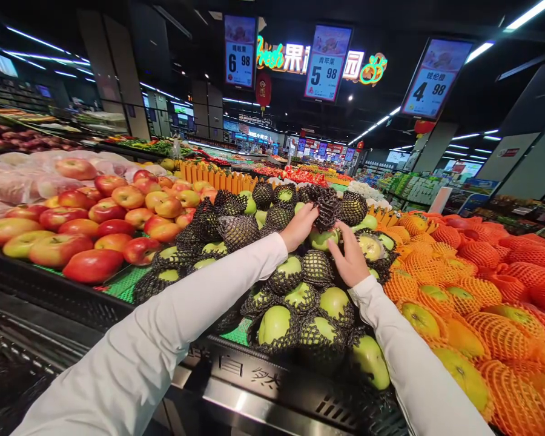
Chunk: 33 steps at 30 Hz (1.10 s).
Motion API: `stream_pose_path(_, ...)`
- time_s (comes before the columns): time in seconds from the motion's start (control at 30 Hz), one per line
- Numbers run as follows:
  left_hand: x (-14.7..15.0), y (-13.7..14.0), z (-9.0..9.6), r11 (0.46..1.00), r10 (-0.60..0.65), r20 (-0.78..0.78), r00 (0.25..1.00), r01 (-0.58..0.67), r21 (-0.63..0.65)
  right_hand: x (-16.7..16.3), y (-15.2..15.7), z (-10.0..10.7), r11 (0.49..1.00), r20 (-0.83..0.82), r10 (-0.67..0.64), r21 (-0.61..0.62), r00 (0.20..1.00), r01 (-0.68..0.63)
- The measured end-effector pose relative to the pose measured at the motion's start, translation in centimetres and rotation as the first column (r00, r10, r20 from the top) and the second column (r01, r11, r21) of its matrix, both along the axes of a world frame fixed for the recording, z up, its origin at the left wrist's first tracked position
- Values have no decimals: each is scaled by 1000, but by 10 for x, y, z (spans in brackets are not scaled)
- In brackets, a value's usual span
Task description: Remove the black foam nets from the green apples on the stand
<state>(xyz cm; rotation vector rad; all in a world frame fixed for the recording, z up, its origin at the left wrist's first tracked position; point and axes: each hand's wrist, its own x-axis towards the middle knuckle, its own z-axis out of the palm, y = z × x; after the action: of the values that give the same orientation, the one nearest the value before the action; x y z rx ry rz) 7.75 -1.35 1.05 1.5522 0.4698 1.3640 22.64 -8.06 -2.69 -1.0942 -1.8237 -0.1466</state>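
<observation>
Both my hands are at one green apple [323, 240] near the back of a heap of green apples. Bunched over its top is a black foam net sleeve [327, 209]. My left hand [300, 228] pinches the left side of this sleeve, its fingertips partly hidden. On the right, my right hand [352, 257] has its thumb and fingers against the apple and the lower edge of the sleeve. Around them lie several more green apples in black nets, such as one netted apple [317, 267] just below and a partly bare apple [275, 324] near the front.
Red and yellow apples [106, 210] are piled to the left. Oranges in orange nets [465, 290] and fruit in red nets [481, 248] fill the right. A dark display edge [254, 378] runs along the front. Price screens [328, 63] hang above.
</observation>
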Motion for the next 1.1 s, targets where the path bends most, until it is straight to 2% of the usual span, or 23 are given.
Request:
stream_pose_path(0.1,-1,-3,1,986,-168,-3,986,168,14,0,-7,6,997,-331,76,15,941,-75)
stream_pose_path(0.2,-3,-5,2,971,-223,-43,974,226,83,-1,-12,11,993,-513,117,37,850,-114)
stream_pose_path(0.33,-3,-6,1,959,-251,-97,963,261,113,-4,-16,17,985,-650,165,65,742,-162)
stream_pose_path(0.43,-3,-5,1,962,-230,-101,968,242,124,-4,-16,20,950,-774,252,81,582,-303)
stream_pose_path(0.5,-3,-5,1,970,-222,-84,971,229,86,-2,-15,22,919,-829,295,109,475,-379)
stream_pose_path(0.6,-5,-5,2,971,-240,-8,971,240,-13,5,-14,24,881,-876,318,131,364,-454)
stream_pose_path(0.73,-11,-8,5,967,-218,160,963,235,-96,3,-17,27,845,-934,267,109,237,-524)
stream_pose_path(0.8,-13,-10,7,959,-221,192,956,249,-135,-4,-19,26,837,-939,221,45,262,-545)
stream_pose_path(0.87,-14,-10,8,952,-234,177,956,263,-160,-9,-20,25,837,-926,161,-55,341,-545)
stream_pose_path(0.93,-12,-9,8,952,-231,155,960,257,-169,-11,-19,22,857,-918,109,-107,381,-504)
stream_pose_path(1.03,-8,-4,5,960,-155,160,975,188,-210,-5,-13,17,929,-929,87,-55,360,-366)
stream_pose_path(1.07,-6,-1,4,961,-104,158,982,140,-238,-2,-12,16,951,-921,89,-34,379,-306)
stream_pose_path(1.1,-5,2,2,959,-42,144,989,80,-271,1,-11,15,971,-897,86,-22,433,-238)
